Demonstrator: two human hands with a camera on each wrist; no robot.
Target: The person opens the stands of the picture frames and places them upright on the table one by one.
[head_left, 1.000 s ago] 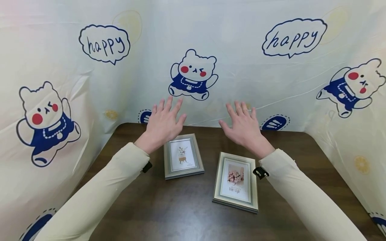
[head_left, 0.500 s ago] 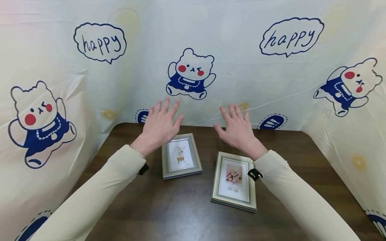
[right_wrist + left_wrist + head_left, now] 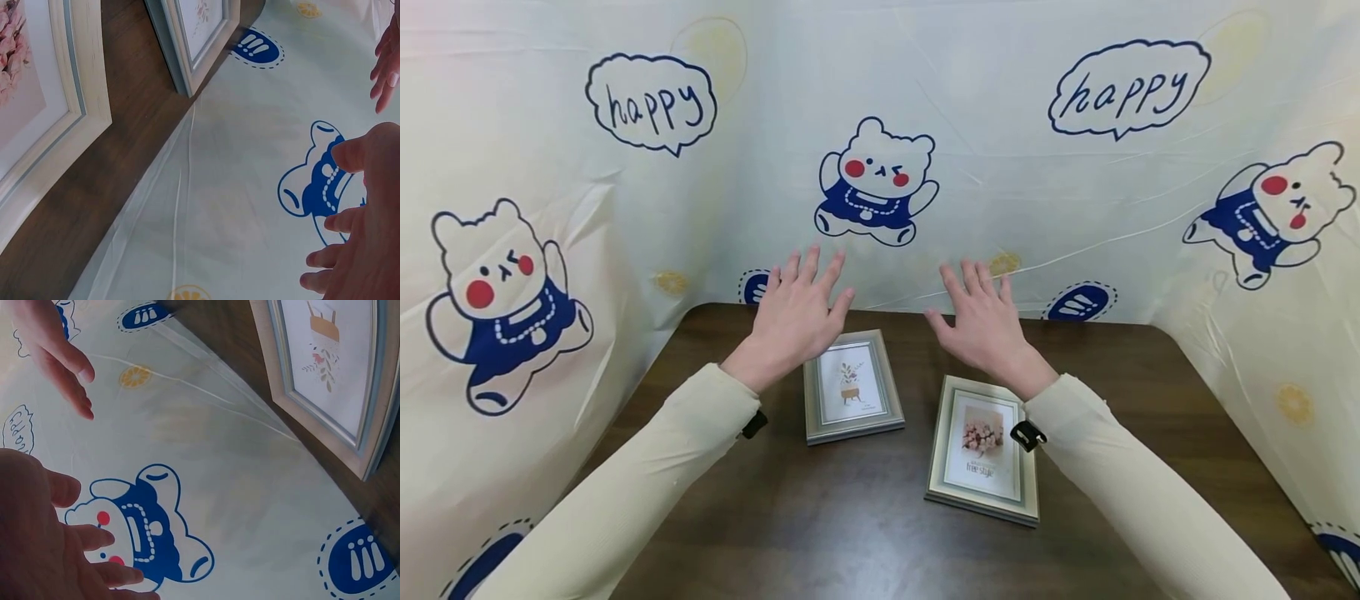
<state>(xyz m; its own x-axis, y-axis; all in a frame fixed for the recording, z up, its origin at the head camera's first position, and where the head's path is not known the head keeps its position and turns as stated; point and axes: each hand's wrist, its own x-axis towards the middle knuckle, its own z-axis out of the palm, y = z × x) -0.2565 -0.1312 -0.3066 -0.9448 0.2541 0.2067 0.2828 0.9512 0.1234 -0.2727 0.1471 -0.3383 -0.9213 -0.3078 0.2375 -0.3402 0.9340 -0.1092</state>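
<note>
Two picture frames lie face up on the dark wooden table (image 3: 790, 508). One, a silvery picture frame with a potted-plant print (image 3: 850, 387), lies left of the middle. A cream picture frame with a pink-flower print (image 3: 981, 450) is closer to me on the right. My left hand (image 3: 797, 317), fingers spread, hovers above the far left side of the plant frame and covers its corner. Beyond the flower frame my right hand (image 3: 985, 321) is held with fingers extended, its wrist over that frame's upper right corner. Neither hand holds anything; both wrist views show them apart from the frames.
A pale curtain (image 3: 1000, 200) printed with cartoon bears and "happy" bubbles stands behind the table and along both sides. Black straps with small clips (image 3: 1028, 435) sit at the wrists on the sleeves.
My right hand has drifted slightly left, toward the left hand. The left hand stays almost where it was. The view has shifted a little; both picture frames lie unmoved.
</note>
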